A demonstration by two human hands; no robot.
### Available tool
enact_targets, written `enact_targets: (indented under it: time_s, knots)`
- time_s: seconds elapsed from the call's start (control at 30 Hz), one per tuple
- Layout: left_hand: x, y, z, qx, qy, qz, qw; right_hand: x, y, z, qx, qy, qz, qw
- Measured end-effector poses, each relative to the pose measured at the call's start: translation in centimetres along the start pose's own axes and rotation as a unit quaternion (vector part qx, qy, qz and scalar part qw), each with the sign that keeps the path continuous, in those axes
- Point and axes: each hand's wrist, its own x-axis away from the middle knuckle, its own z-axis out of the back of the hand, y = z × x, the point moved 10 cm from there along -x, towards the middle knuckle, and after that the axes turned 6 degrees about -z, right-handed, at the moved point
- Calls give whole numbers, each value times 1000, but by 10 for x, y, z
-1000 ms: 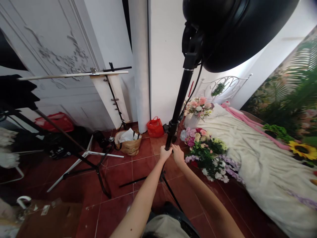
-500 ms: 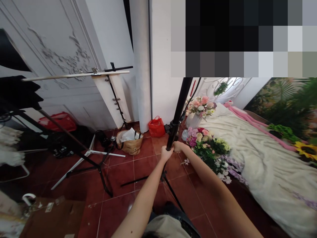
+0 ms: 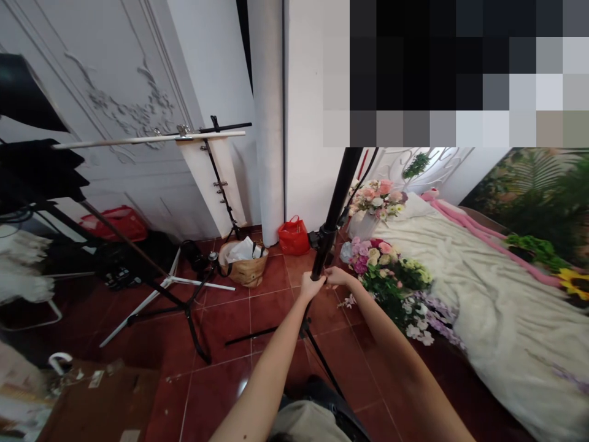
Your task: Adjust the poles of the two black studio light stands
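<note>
A black light stand [image 3: 337,202] rises in front of me, its pole leaning to the right in view and its top covered by the blurred blocks. My left hand [image 3: 313,286] is wrapped around the pole, just below a black clamp collar [image 3: 327,231]. My right hand [image 3: 339,277] is closed at the pole's right side, fingertips pinched together near it. What those fingertips hold is too small to make out. Below my hands, the stand's legs [image 3: 322,356] spread over the red tiles. A thin black cable [image 3: 363,175] runs beside the upper pole.
Artificial flowers [image 3: 384,261] and a cream blanket [image 3: 497,294] lie to the right. A woven basket [image 3: 246,268] and a red bag [image 3: 293,236] stand ahead. Left are another black stand [image 3: 186,307], a white crossbar [image 3: 138,141] and a cardboard box [image 3: 101,405].
The view has shifted slightly, so the surroundings sit a little further right. My right hand has drawn slightly off the pole, fingertips still beside it. My left hand keeps its grip.
</note>
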Motion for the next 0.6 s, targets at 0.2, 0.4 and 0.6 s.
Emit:
enact_targets:
  time_s: [0.2,0.4,0.6]
  knots:
    - [-1,2,-1,-16,-1,-28,999,29,27,-18,-76,-58,16,995]
    - [-2,0,-2,-26,-9,-20,999,38,45,-29,-251,-10,12,968]
    - [-3,0,0,-13,-4,-14,1000,37,53,-35,-276,55,13,959]
